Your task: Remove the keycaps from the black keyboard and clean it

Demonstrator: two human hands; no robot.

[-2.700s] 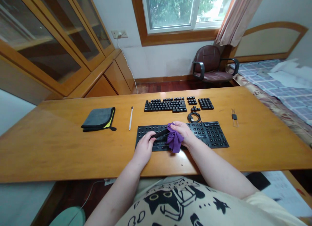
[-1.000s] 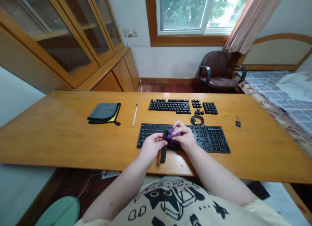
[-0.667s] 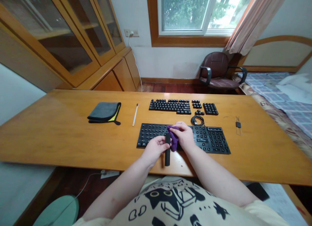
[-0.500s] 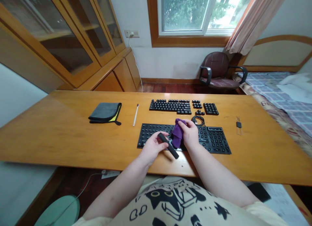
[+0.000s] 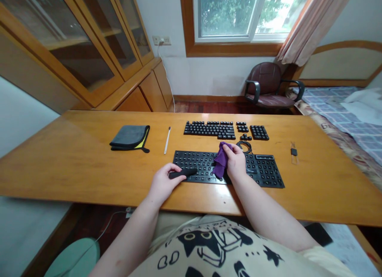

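Note:
My left hand is closed on a long black space bar keycap, gripping its left end over the front left part of the keyboard base. The base lies on the desk with its keycaps off and its switches showing. In my right hand a crumpled purple cloth is pinched between thumb and fingers, hanging over the middle of the base. Behind the base, loose black keycaps lie in rows. A coiled cable sits behind my right hand.
On the left of the desk are a folded grey cloth and a thin white brush. A keycap puller lies to the right, near number-pad keycaps. A chair stands beyond the desk.
My left hand has moved left with the space bar keycap, which has turned from slanting to nearly level. The purple cloth in my right hand has shifted slightly.

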